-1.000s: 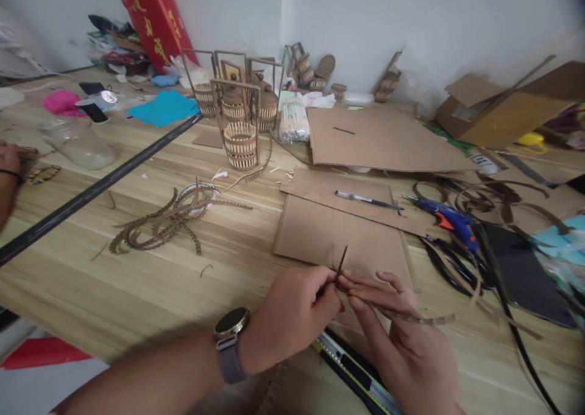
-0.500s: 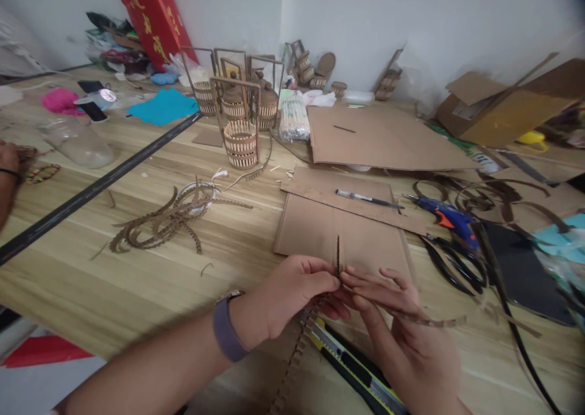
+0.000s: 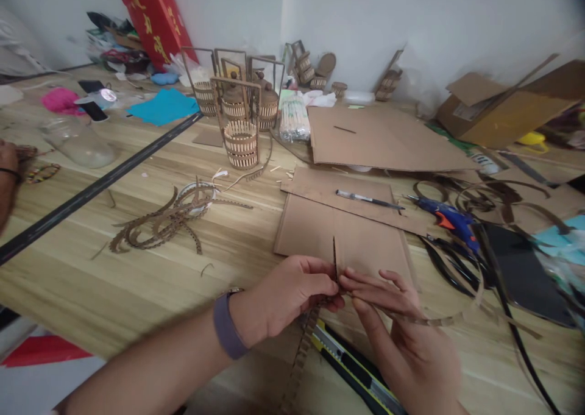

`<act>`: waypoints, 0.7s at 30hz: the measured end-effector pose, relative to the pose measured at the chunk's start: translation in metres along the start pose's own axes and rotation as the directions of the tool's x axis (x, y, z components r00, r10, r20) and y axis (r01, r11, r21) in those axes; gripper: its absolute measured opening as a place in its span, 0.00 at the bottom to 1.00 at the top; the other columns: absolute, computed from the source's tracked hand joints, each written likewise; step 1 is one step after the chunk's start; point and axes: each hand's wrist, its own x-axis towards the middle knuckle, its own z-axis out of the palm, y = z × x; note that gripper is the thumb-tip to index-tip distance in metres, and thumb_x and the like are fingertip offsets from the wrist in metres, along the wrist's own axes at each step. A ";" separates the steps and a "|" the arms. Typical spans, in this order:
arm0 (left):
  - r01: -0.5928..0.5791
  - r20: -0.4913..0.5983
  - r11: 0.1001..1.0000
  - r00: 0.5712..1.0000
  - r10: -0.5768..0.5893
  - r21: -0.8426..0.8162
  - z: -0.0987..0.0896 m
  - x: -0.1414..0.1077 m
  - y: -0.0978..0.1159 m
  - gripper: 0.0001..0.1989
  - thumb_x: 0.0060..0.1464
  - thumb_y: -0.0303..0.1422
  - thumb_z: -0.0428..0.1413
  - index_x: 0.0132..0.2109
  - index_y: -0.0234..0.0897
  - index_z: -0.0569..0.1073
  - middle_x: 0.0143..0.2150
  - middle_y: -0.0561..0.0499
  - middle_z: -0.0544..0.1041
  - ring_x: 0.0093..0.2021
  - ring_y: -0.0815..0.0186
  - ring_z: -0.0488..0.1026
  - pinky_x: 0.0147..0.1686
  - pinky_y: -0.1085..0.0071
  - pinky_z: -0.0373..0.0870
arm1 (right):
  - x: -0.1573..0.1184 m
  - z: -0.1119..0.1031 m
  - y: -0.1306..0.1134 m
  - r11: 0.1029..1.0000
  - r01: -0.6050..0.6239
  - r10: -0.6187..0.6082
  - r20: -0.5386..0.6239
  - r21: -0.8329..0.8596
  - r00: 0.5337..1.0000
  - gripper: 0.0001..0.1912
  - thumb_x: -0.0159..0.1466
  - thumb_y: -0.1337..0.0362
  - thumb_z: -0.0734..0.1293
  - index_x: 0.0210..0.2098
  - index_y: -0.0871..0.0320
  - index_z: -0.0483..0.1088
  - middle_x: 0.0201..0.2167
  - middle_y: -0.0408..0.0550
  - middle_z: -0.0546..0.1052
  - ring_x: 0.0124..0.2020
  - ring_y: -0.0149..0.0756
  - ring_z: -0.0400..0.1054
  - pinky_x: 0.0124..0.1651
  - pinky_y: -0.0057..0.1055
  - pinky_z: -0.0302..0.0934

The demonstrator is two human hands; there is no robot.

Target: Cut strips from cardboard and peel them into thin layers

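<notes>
My left hand (image 3: pixel 287 296), with a purple band on its wrist, pinches a notched cardboard strip (image 3: pixel 335 259) between thumb and fingers. The strip's short dark edge points upward above the thumb, and a notched length hangs below toward the front edge. Facing it, my right hand (image 3: pixel 411 336) closes thumb and fingertips close to the left fingertips on a thin cardboard strip. Its tail (image 3: pixel 450 320) runs out past the right fingers and curls up. Whether both ends belong to one strip I cannot tell. Beneath the hands lies a yellow-and-black utility knife (image 3: pixel 347 360).
Flat cardboard pieces (image 3: pixel 342 226) carry a pen (image 3: pixel 368 200). On the right are a blue glue gun (image 3: pixel 445 214), black-handled scissors (image 3: pixel 452 269) and a phone (image 3: pixel 525 275). Loose notched strips (image 3: pixel 159 220) lie left; small slatted baskets (image 3: pixel 241 144) stand behind. Another person's hand (image 3: pixel 7 159) shows far left.
The strip's upright end has shifted slightly left. On the right the tail reaches farther out and now bends upward. Both hands stay nearly in place.
</notes>
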 end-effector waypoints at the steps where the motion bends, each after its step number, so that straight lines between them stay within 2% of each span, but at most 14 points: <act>1: 0.000 0.004 1.000 1.000 0.000 0.001 0.000 0.000 0.000 0.09 0.36 0.29 0.61 0.30 0.30 0.75 0.26 0.54 0.73 0.26 0.74 0.68 0.32 0.74 0.62 | 0.000 0.000 0.000 1.000 -0.006 0.006 -0.006 0.003 1.000 0.05 0.69 0.67 0.64 0.43 0.53 0.69 0.39 0.42 0.83 0.46 0.34 0.78 0.60 0.36 0.58; 11: 0.002 0.026 1.000 1.000 -0.001 -0.019 -0.002 0.000 0.000 0.09 0.37 0.28 0.62 0.30 0.30 0.77 0.27 0.53 0.74 0.27 0.74 0.69 0.33 0.74 0.62 | -0.002 -0.001 -0.002 0.998 -0.058 0.058 -0.026 0.027 0.998 0.06 0.69 0.67 0.64 0.44 0.50 0.69 0.38 0.41 0.83 0.45 0.38 0.79 0.56 0.43 0.62; 21: -0.006 0.041 0.999 0.999 0.008 -0.032 -0.002 0.001 -0.002 0.08 0.38 0.27 0.62 0.30 0.30 0.77 0.27 0.53 0.74 0.27 0.73 0.69 0.34 0.74 0.62 | 0.000 -0.001 0.000 0.999 -0.042 0.042 -0.011 0.012 0.999 0.05 0.69 0.66 0.64 0.43 0.51 0.69 0.39 0.41 0.83 0.44 0.37 0.78 0.57 0.41 0.61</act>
